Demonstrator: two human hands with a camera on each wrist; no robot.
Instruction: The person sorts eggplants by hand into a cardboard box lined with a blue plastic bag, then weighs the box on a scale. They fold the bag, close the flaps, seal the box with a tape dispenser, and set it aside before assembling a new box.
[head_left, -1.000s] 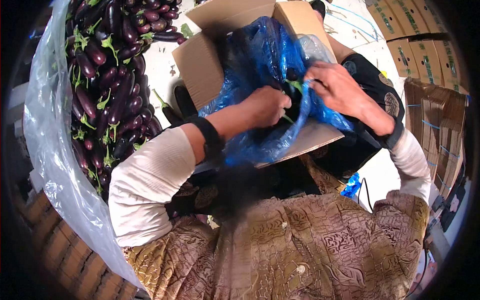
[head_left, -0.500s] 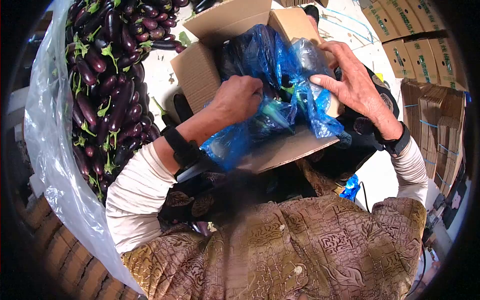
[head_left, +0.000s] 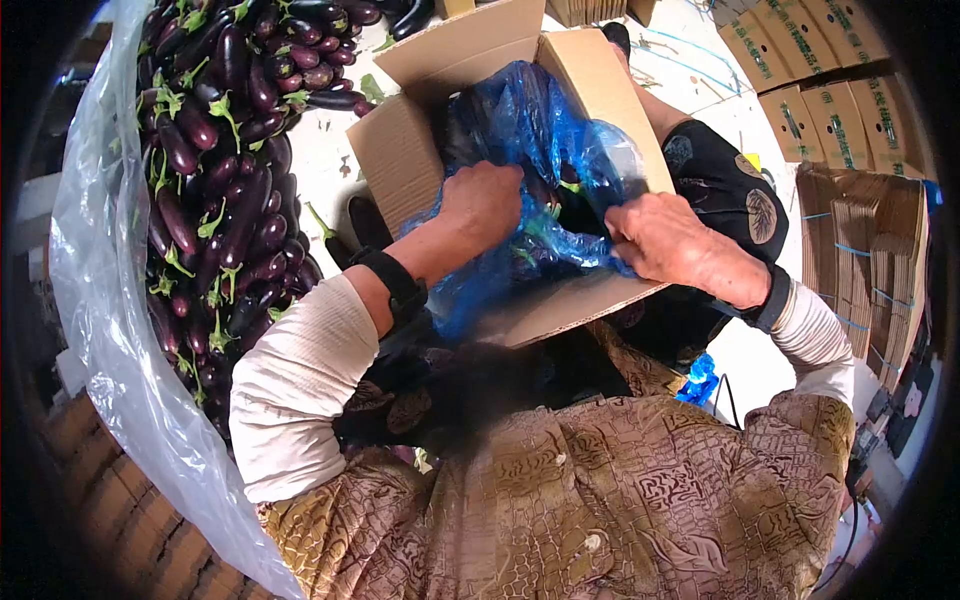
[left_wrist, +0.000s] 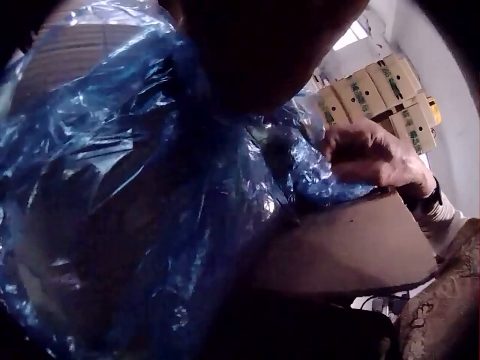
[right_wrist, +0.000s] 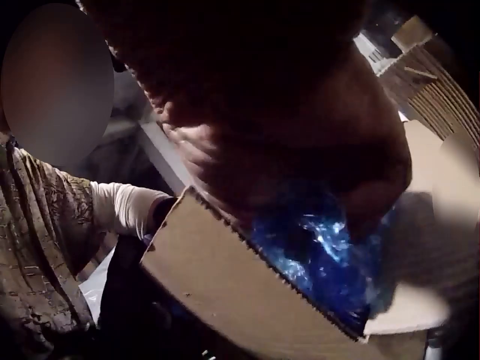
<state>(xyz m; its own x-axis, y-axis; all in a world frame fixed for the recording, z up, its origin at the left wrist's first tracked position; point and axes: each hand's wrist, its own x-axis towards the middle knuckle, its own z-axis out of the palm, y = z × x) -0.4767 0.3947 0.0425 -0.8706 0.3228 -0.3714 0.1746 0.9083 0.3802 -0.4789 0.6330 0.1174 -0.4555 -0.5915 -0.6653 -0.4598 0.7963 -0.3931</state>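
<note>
An open cardboard box is tilted in front of the person, lined with a blue plastic bag. Dark eggplants with a green stem show through the gap in the film. My left hand has its fingers curled on the bag's left side; its fingertips are hidden from above. At the right side of the box, my right hand pinches the bag's edge close to the cardboard rim. The right wrist view shows blue film bunched under the dark right hand.
A big heap of eggplants lies at left beside a clear plastic sheet. Two more eggplants lie by the box's left flap. Printed cartons and flattened cardboard bundles are stacked at right.
The left hand has moved left from the middle of the bag, drawing film along. The right hand let its fingers spread over the bag, then came down and closed on its edge.
</note>
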